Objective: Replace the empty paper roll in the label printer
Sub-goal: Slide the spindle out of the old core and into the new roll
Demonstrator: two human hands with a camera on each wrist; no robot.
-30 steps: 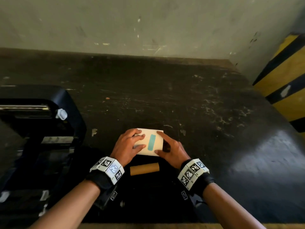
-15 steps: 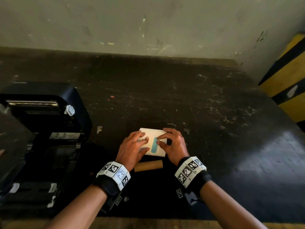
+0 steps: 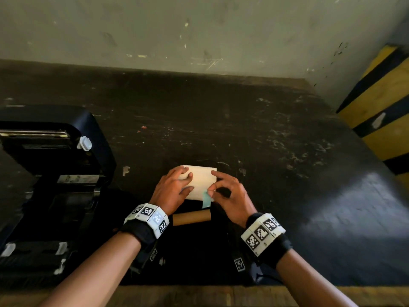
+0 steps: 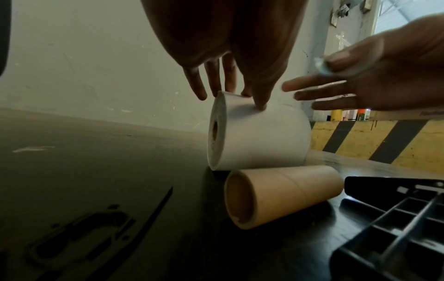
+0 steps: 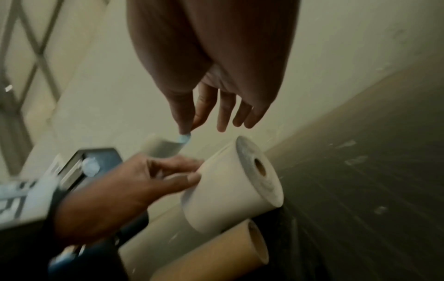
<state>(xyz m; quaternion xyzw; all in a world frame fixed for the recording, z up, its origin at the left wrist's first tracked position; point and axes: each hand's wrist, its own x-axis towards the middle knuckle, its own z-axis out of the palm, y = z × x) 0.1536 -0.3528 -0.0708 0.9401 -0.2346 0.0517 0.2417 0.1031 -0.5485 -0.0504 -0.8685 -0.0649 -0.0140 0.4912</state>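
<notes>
Scuffed black tabletop (image 3: 254,134) carries a white label roll (image 3: 202,180) under both hands. Head view: left hand (image 3: 171,191) presses it with straight fingers; right hand (image 3: 230,198) pinches a blue tape tab (image 3: 206,199). Left wrist view: empty cardboard core (image 4: 283,194) lies nearer the wrists. Right wrist view: open label printer (image 5: 79,165) sits beyond the left hand.
</notes>
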